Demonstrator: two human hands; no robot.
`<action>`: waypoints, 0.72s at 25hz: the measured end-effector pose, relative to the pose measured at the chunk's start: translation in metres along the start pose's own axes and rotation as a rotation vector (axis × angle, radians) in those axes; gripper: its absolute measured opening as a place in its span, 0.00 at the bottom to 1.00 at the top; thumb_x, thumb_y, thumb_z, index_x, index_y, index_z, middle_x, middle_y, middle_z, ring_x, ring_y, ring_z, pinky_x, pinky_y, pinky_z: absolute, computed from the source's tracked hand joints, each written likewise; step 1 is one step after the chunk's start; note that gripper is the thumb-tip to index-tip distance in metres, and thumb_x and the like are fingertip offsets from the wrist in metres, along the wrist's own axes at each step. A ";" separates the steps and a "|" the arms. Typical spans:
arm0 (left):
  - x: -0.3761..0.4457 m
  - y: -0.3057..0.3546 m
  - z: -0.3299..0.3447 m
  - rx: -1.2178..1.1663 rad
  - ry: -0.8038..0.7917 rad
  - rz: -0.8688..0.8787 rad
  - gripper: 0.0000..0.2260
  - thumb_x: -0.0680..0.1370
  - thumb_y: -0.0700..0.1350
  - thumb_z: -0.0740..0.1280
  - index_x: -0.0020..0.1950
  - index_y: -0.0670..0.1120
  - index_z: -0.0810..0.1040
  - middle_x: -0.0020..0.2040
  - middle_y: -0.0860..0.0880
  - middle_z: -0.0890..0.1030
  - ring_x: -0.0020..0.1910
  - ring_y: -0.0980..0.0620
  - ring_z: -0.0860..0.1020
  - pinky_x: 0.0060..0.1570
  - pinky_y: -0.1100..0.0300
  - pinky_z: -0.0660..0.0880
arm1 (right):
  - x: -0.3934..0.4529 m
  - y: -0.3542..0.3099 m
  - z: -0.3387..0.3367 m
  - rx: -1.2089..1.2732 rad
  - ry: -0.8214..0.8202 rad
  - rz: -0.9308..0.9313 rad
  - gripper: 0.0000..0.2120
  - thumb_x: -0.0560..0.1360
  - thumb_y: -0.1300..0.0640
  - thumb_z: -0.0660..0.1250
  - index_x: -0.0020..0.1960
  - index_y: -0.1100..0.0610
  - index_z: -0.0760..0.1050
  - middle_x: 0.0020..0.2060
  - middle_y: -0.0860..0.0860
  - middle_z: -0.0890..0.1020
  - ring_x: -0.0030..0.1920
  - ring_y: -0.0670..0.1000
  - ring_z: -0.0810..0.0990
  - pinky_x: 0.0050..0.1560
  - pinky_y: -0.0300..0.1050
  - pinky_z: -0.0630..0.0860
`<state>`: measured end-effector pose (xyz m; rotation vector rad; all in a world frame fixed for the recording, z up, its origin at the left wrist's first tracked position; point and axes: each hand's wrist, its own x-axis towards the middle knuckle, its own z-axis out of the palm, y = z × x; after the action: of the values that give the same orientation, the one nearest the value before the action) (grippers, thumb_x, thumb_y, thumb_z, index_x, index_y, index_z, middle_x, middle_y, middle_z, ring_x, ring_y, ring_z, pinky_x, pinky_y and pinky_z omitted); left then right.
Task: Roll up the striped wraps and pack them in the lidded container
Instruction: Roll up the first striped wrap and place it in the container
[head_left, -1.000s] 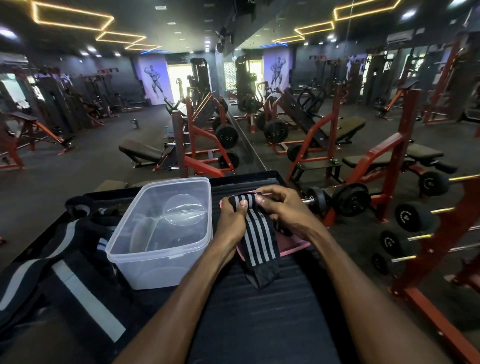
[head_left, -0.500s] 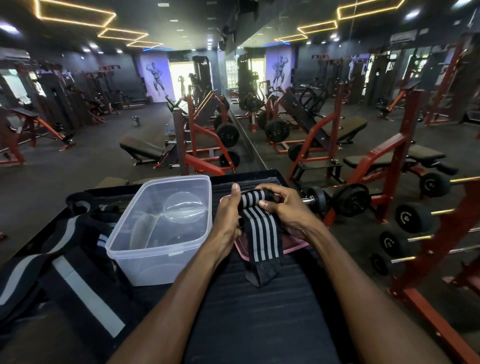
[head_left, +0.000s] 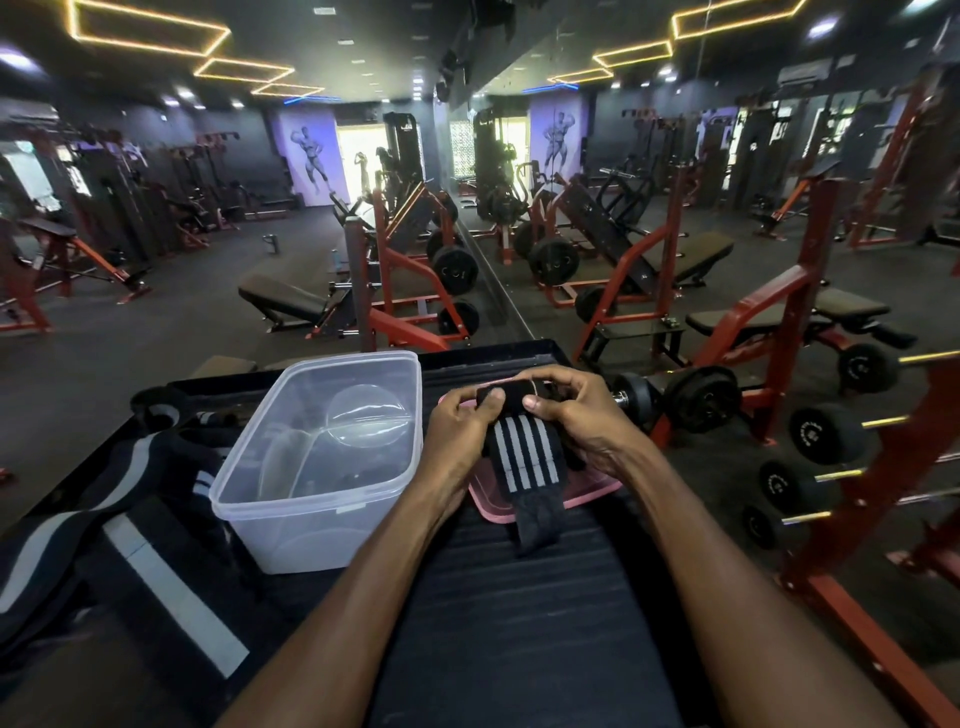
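Both hands worked a black wrap with white stripes (head_left: 525, 457) over a dark padded bench (head_left: 519, 623) in a gym. The left hand (head_left: 460, 441) and the right hand (head_left: 582, 415) each pinched the rolled upper end of the wrap between thumb and curled fingers, with the thumbs pressed on top of the roll. The unrolled tail hung down toward the person, across a pink lid (head_left: 597, 491) that lay flat on the bench beneath the hands.

Just left of the hands stood a clear plastic container (head_left: 317, 499), open at the top. A round, clear shape showed through its walls; whether it was a moulded part of the tub or a separate item could not be told. No wrap lay inside it.

More black wraps with pale stripes (head_left: 124, 499) lay in a loose heap on the bench to the left of the container. Dumbbells (head_left: 826, 431) sat on a red rack to the right. No brand name or lettering could be read on the wrap, the container or the lid.
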<state>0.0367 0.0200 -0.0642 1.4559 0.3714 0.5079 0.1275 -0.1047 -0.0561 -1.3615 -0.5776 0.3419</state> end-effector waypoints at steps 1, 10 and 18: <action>0.000 0.000 -0.001 -0.009 -0.016 -0.017 0.05 0.79 0.48 0.70 0.52 0.48 0.83 0.52 0.44 0.86 0.52 0.47 0.85 0.57 0.49 0.80 | -0.001 0.000 0.000 -0.002 -0.018 -0.010 0.13 0.72 0.75 0.68 0.52 0.62 0.82 0.48 0.58 0.84 0.49 0.54 0.83 0.51 0.47 0.82; 0.002 -0.006 -0.003 0.063 0.019 0.075 0.12 0.76 0.36 0.71 0.54 0.51 0.84 0.52 0.48 0.86 0.53 0.51 0.84 0.56 0.55 0.79 | -0.005 -0.005 0.001 0.117 -0.097 0.138 0.06 0.77 0.68 0.67 0.53 0.63 0.80 0.35 0.52 0.84 0.34 0.45 0.84 0.34 0.36 0.78; 0.001 -0.005 -0.003 0.023 0.022 0.023 0.05 0.79 0.41 0.69 0.51 0.50 0.83 0.50 0.47 0.87 0.52 0.48 0.85 0.57 0.50 0.80 | -0.006 -0.006 0.001 0.062 -0.118 0.104 0.14 0.73 0.71 0.70 0.58 0.64 0.80 0.43 0.54 0.83 0.37 0.45 0.82 0.35 0.35 0.77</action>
<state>0.0368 0.0225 -0.0693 1.4793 0.3791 0.5405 0.1215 -0.1086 -0.0517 -1.3200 -0.5902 0.5233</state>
